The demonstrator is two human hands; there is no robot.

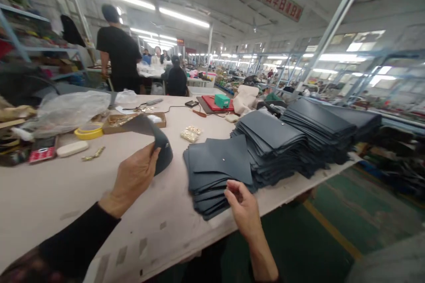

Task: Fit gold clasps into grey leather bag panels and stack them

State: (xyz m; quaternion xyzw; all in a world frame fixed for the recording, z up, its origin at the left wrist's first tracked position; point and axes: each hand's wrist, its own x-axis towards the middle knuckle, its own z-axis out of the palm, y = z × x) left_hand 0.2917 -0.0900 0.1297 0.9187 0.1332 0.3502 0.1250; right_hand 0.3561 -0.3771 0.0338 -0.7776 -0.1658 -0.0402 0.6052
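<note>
Left hand (135,177) is pinching a bent dark sheet (162,158), right hand (246,212), narrowly parted, is hovering by stacked sheets (215,154).

The panel (162,154) is a dark blue-grey sheet, bent into a curve and pinched at its edge by the left hand (135,173). The front stack (215,174), right of it, comprises similar flat-lying sheets with uneven edges; its top sheet (230,150) bears a small shiny stud (223,159).
</note>
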